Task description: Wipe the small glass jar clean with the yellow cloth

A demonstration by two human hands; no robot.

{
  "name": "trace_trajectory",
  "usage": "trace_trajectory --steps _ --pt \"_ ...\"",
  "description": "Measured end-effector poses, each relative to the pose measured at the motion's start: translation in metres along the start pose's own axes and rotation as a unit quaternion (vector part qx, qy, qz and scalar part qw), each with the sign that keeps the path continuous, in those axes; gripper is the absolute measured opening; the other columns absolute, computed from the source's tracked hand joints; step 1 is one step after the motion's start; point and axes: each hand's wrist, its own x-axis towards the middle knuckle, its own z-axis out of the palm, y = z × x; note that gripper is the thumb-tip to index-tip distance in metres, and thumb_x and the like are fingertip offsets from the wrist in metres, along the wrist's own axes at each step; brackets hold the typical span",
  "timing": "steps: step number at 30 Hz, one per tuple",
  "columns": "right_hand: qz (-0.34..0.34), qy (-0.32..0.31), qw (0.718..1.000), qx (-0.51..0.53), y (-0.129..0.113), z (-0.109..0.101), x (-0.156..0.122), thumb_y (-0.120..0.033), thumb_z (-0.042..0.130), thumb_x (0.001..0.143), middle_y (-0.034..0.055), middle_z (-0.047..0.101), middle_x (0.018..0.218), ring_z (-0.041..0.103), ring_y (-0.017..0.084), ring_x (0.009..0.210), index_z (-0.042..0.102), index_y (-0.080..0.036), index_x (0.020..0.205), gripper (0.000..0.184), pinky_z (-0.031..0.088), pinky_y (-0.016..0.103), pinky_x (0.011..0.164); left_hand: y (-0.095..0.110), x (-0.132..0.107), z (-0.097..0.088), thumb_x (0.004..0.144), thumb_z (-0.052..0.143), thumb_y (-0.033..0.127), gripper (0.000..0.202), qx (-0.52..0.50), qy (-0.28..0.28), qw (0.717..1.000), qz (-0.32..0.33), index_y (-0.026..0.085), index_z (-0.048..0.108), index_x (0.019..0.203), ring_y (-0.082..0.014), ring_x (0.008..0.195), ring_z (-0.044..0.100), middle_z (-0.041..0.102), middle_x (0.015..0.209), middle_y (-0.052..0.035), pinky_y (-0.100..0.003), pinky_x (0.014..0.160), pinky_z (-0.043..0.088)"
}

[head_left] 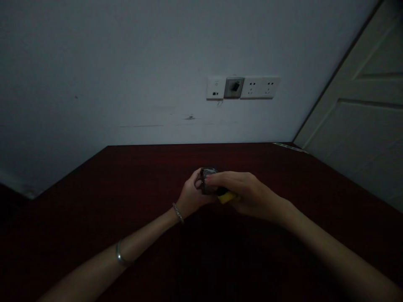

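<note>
Over the middle of the dark red tabletop (151, 167), my left hand (189, 196) is closed round a small dark, glossy, cup-like thing (208, 171). A loop like a handle shows on its left side; the dim light hides its exact kind. My right hand (252, 191) reaches over from the right, its fingertips touching the dark thing's near side. Under its fingers, in its grip, is a small yellow and black thing (226, 197), mostly covered, so I cannot make out what it is. The two hands almost meet.
A pale wall (151, 63) rises behind the table's far edge. Set in it is a row of sockets (260, 87) with a dark switch panel (234, 87). A panelled white door (365, 121) stands at the right. A thin pale strip (290, 147) lies at the far right corner.
</note>
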Motion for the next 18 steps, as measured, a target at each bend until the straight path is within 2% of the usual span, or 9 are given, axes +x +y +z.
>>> trace_trajectory --steps 4,6,9,13,18 --pt "0.044 0.046 0.996 -0.057 0.014 0.000 -0.005 0.002 0.045 0.071 0.0095 0.067 0.112 0.062 0.018 0.108 0.057 -0.016 0.113 0.047 0.052 0.033 0.093 0.003 -0.005 0.004 0.047 0.085 0.017 0.084 0.004 -0.032 0.999 0.015 0.017 0.044 0.120 -0.0276 0.109 0.061 0.061 0.120 -0.0141 -0.042 0.093 0.051" --pt "0.051 0.044 0.995 -0.077 0.021 0.001 -0.007 0.001 0.045 0.072 0.0124 0.067 0.113 0.061 0.020 0.110 0.057 -0.013 0.113 0.045 0.051 0.035 0.094 0.003 -0.008 0.004 0.046 0.086 0.018 0.089 0.040 -0.042 0.998 0.030 0.016 0.042 0.123 -0.0293 0.109 0.060 0.061 0.120 -0.0153 -0.045 0.095 0.050" --pt "0.052 0.023 0.996 -0.071 0.023 0.002 -0.008 0.002 0.046 0.070 0.0120 0.066 0.115 0.061 0.019 0.110 0.057 -0.013 0.114 0.048 0.051 0.034 0.094 0.002 -0.008 0.004 0.046 0.087 0.019 0.093 0.068 -0.054 0.995 0.043 0.015 0.040 0.127 -0.0311 0.112 0.058 0.058 0.124 -0.0172 -0.049 0.097 0.047" --pt "0.024 0.004 0.998 -0.066 0.017 0.000 -0.007 0.004 0.045 0.067 0.0114 0.064 0.118 0.059 0.019 0.114 0.054 -0.013 0.118 0.055 0.050 0.033 0.096 0.003 -0.005 0.003 0.046 0.086 0.018 0.092 0.052 -0.053 0.996 0.057 0.015 0.041 0.126 -0.0308 0.117 0.055 0.054 0.129 -0.0175 -0.049 0.102 0.043" --pt "-0.022 0.000 0.995 -0.093 0.010 0.001 -0.005 0.004 0.043 0.066 0.0143 0.062 0.122 0.056 0.022 0.117 0.050 -0.011 0.121 0.057 0.050 0.038 0.096 0.009 -0.003 0.006 0.047 0.085 0.015 0.083 -0.003 -0.054 0.998 0.038 0.017 0.046 0.120 -0.0279 0.115 0.057 0.058 0.125 -0.0135 -0.044 0.101 0.045"
